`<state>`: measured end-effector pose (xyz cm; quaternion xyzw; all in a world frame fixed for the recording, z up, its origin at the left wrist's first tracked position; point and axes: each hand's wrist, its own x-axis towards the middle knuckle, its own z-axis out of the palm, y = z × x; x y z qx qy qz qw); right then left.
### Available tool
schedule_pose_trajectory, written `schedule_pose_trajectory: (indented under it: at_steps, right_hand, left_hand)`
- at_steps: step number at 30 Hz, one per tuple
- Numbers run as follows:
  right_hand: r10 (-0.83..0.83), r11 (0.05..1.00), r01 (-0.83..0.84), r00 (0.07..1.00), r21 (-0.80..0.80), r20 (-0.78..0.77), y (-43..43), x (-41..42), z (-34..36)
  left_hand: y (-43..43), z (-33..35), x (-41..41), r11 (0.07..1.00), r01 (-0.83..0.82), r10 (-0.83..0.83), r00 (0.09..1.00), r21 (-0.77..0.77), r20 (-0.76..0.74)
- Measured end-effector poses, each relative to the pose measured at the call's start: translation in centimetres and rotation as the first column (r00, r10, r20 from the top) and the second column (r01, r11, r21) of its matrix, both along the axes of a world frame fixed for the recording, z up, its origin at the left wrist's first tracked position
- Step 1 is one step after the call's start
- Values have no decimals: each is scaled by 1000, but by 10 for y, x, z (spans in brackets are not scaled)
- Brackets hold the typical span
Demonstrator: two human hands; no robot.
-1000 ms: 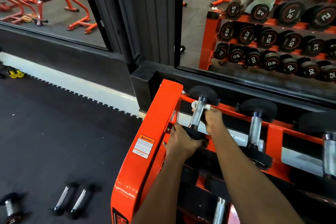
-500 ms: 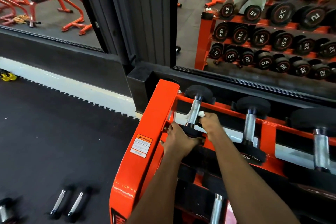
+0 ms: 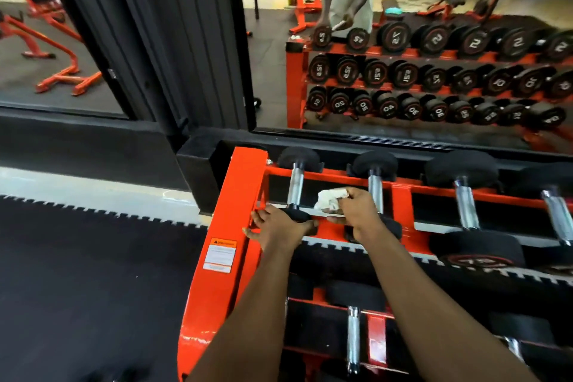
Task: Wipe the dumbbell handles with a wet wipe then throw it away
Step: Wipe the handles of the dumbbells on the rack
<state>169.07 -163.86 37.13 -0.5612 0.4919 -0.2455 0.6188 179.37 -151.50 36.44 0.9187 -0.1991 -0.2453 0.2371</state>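
An orange dumbbell rack (image 3: 245, 183) stands in front of me, against a mirror. The leftmost dumbbell on the top shelf has a chrome handle (image 3: 295, 188) and black heads. My left hand (image 3: 279, 228) grips its near head. My right hand (image 3: 356, 211) holds a crumpled white wet wipe (image 3: 329, 199) in the gap between that handle and the second dumbbell's handle (image 3: 375, 190). The wipe touches neither handle.
More dumbbells (image 3: 465, 201) line the top shelf to the right, and others (image 3: 353, 338) lie on the shelf below. The mirror (image 3: 403, 40) reflects the rack and a person. Black rubber floor (image 3: 77, 273) stretches to the left, with orange benches (image 3: 62, 71) behind.
My right hand has come off the leftmost handle with the wipe and moved right into the gap. My left hand stays on the near head. The view shifted right.
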Motion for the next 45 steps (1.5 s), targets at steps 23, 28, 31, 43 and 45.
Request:
schedule_pose_trajectory:
  at_steps: [23, 28, 31, 43, 45]
  right_hand:
    - [513, 211, -783, 598, -585, -616, -123, -110, -14]
    - [365, -201, -831, 428, -519, -827, -154, -102, -3]
    - [237, -142, -829, 502, -541, -832, -159, -89, 8]
    - [326, -302, -841, 351, -449, -878, -149, -90, 0]
    - [386, -348, -828, 301, -440, -872, -145, -97, -3]
  left_hand:
    - [-117, -8, -168, 969, -107, 82, 990, -221, -118]
    - [-116, -15, -174, 959, -158, 148, 987, -236, -61]
    - [-117, -16, -174, 956, -184, 179, 983, -227, -42]
    - [-114, -21, -171, 951, -171, 160, 985, -257, -66]
    - [-114, -21, -171, 952, -166, 156, 986, -258, -58]
